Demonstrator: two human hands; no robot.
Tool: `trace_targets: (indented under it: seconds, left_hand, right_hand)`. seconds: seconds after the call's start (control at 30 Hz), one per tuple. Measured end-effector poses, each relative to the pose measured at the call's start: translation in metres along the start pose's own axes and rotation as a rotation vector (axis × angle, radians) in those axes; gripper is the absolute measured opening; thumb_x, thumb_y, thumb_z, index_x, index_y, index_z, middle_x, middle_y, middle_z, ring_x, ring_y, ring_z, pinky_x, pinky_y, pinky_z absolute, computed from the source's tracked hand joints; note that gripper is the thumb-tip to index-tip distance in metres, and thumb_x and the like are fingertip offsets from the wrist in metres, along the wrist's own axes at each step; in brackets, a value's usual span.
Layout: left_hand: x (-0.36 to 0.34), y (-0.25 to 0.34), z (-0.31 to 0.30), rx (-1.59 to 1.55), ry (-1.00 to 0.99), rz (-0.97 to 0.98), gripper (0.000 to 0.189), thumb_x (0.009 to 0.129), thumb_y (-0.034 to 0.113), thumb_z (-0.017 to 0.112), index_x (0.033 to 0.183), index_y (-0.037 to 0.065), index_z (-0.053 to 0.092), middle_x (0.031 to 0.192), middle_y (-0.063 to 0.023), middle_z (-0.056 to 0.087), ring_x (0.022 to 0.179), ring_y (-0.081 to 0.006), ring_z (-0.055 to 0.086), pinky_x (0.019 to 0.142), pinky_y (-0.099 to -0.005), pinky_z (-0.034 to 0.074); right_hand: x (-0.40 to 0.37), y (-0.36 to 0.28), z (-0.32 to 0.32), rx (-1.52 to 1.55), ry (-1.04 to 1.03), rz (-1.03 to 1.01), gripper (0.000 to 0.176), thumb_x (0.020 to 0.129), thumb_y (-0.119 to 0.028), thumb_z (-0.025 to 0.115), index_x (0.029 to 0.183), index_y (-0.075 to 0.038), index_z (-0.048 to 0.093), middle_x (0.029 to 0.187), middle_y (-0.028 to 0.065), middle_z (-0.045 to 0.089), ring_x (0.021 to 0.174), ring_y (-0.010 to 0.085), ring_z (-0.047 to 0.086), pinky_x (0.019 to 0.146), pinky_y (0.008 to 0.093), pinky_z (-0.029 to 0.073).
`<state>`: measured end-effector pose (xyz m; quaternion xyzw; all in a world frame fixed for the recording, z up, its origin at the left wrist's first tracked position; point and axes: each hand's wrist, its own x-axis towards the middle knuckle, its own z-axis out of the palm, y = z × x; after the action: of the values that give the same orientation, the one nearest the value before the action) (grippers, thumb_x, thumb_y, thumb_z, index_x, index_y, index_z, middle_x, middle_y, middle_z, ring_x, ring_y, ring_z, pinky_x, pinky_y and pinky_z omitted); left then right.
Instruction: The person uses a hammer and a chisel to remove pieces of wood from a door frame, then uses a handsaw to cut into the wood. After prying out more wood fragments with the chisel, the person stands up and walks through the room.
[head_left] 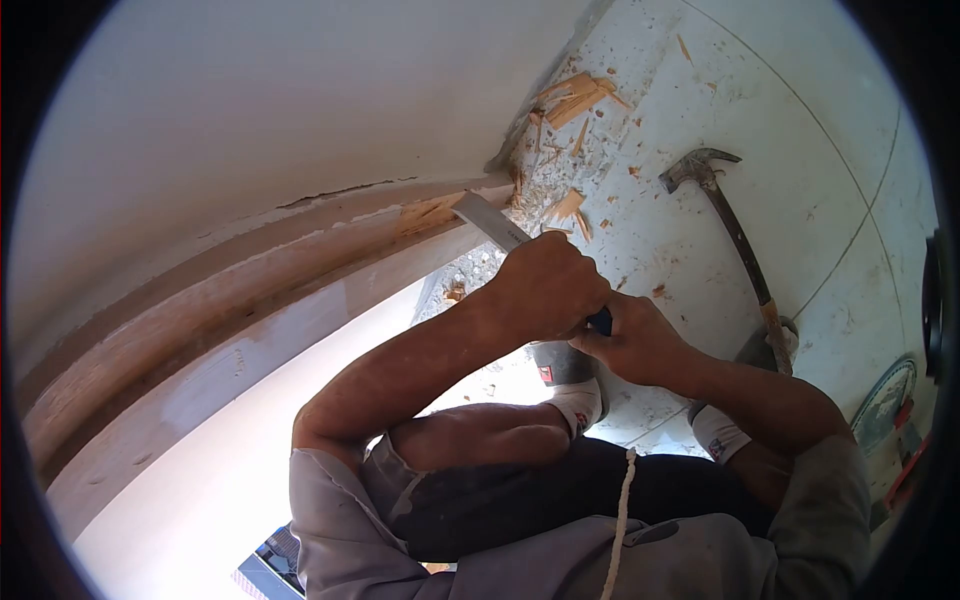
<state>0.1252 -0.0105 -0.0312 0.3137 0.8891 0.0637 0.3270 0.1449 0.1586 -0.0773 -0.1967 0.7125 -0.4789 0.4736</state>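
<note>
A wide-bladed chisel (490, 221) lies across the lower end of the wooden door frame (250, 300), its edge at a splintered, freshly cut patch of bare wood (428, 214). My left hand (552, 287) is wrapped round the chisel near the base of the blade. Behind it, my right hand (640, 338) closes round the back end of the blue handle (600, 321). Most of that handle is hidden by my fingers. Wood chips (570, 205) and pale rubble lie on the floor just beyond the blade.
A claw hammer (738, 235) rests on the dusty tiled floor (800, 200) to the right, its handle end by my shoe. Larger wood splinters (578, 98) lie along the wall's foot. A round disc (885, 400) with red parts beside it is at the right edge.
</note>
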Motion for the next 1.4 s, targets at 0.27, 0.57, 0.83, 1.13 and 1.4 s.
trace_targets:
  seconds: [0.27,0.57,0.83,1.13,1.4]
  left_hand:
    - [-0.005,0.003,0.011,-0.104,-0.044,-0.073,0.01,0.068,0.02,0.07,0.076,0.014,0.07,0.062,-0.0092,0.063,0.062,-0.029,0.066,0.061,-0.0401,0.052]
    - [0.002,-0.005,-0.008,-0.138,-0.218,-0.176,0.013,0.072,0.024,0.068,0.077,0.013,0.07,0.066,-0.0111,0.066,0.066,-0.0305,0.067,0.062,-0.0423,0.053]
    - [0.028,-0.017,-0.028,-0.112,-0.086,-0.125,0.015,0.069,0.026,0.072,0.078,0.014,0.072,0.065,-0.0087,0.065,0.065,-0.0286,0.067,0.062,-0.0407,0.052]
    - [0.025,0.001,-0.027,0.055,0.065,-0.052,0.015,0.067,0.027,0.074,0.072,0.013,0.07,0.06,-0.0074,0.062,0.059,-0.0268,0.065,0.058,-0.0389,0.051]
    - [-0.001,0.004,-0.016,-0.107,-0.089,-0.088,0.014,0.066,0.022,0.071,0.069,0.009,0.07,0.063,-0.0127,0.065,0.062,-0.0299,0.067,0.058,-0.0397,0.053]
  right_hand:
    - [0.001,-0.006,-0.007,-0.075,-0.217,0.095,0.043,0.086,-0.031,0.063,0.105,0.008,0.058,0.087,0.0247,0.067,0.086,0.0382,0.067,0.085,0.0451,0.05]
    - [0.023,-0.03,-0.04,0.08,-0.524,0.42,0.036,0.083,-0.025,0.065,0.094,0.009,0.062,0.07,0.0202,0.065,0.064,0.0277,0.067,0.062,0.038,0.053]
    - [0.021,-0.012,-0.053,-0.058,-0.196,0.076,0.032,0.08,-0.024,0.073,0.085,0.004,0.06,0.069,0.0116,0.063,0.061,0.0178,0.061,0.056,0.0348,0.047]
    - [0.0,-0.019,-0.061,-0.072,-0.056,0.043,0.033,0.081,-0.026,0.068,0.093,0.004,0.062,0.081,0.0182,0.066,0.076,0.0301,0.065,0.072,0.0403,0.05]
    - [-0.001,-0.022,-0.032,-0.132,-0.246,0.09,0.035,0.084,-0.027,0.065,0.09,0.007,0.061,0.079,0.0215,0.066,0.077,0.0335,0.067,0.073,0.0418,0.051]
